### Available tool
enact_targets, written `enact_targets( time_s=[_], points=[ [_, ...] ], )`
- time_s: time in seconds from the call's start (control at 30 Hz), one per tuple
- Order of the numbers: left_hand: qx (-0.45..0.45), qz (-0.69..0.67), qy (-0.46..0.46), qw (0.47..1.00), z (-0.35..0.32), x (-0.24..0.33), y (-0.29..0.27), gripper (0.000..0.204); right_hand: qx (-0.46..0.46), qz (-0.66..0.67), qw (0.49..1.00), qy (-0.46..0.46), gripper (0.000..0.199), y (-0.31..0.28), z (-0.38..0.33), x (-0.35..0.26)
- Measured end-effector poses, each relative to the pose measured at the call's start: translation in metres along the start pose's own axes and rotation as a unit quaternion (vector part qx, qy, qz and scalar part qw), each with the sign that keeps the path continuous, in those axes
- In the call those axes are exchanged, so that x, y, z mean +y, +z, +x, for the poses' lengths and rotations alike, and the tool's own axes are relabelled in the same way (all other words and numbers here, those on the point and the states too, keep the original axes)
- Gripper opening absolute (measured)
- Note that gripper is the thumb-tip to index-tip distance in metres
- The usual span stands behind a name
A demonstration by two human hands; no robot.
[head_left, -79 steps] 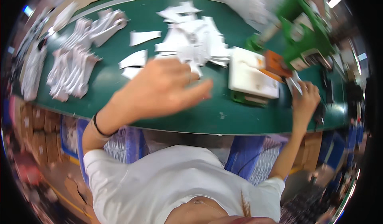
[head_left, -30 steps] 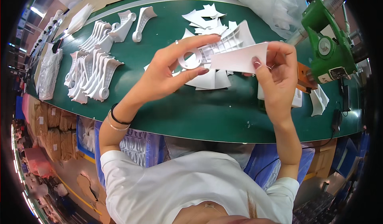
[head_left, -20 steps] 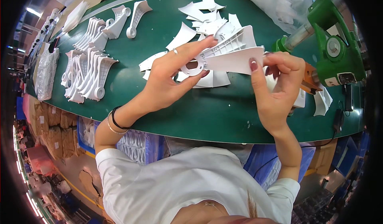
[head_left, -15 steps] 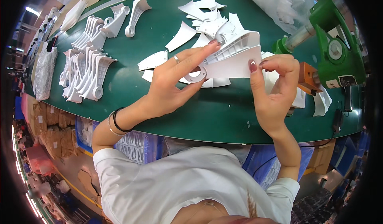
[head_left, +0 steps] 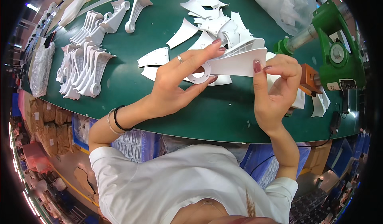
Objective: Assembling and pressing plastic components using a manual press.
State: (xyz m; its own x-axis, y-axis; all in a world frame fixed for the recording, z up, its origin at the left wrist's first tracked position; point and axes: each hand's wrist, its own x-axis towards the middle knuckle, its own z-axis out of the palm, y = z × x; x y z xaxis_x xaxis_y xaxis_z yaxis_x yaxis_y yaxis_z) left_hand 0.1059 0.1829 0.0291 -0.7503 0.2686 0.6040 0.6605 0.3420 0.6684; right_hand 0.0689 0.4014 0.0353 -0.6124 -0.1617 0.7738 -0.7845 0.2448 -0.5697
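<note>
Between my hands is a white plastic bracket point(head_left: 236, 65), flared at one end with a round ring at the other. Its ribbed inside faces away along the top. My left hand point(head_left: 169, 82) grips the ring end, fingers over the upper side and thumb below. At the wide end, my right hand point(head_left: 275, 90) is closed, its thumb on the smooth face by the edge and forefinger bent close to the thumb tip. Whether a small piece sits in that pinch, I cannot make out. Behind the bracket lies a loose pile of curved white panels point(head_left: 215, 25).
Stacked white brackets point(head_left: 85, 70) stand at the left of the green table point(head_left: 191, 122), with two single ones point(head_left: 137, 12) farther back. A green hand press point(head_left: 337, 50) with an orange block point(head_left: 308, 79) stands at right. Clear plastic bags point(head_left: 279, 4) lie at the back.
The bracket has tilted, so its smooth face looks narrower and less of the ribbed inside shows. Both hands have shifted slightly right with it, keeping their hold.
</note>
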Motion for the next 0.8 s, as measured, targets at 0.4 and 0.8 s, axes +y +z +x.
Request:
enact_targets(
  time_s=[0.4,0.8],
  points=[
    [0.036,0.053,0.021,0.998,0.001,0.002,0.003,0.065,-0.030,0.082,0.991,0.106,0.020,-0.002,0.002,-0.001],
    [0.027,0.092,0.050,0.994,-0.004,0.003,0.002,0.064,-0.031,-0.174,0.983,-0.047,0.026,-0.003,-0.001,-0.010]
  ],
)
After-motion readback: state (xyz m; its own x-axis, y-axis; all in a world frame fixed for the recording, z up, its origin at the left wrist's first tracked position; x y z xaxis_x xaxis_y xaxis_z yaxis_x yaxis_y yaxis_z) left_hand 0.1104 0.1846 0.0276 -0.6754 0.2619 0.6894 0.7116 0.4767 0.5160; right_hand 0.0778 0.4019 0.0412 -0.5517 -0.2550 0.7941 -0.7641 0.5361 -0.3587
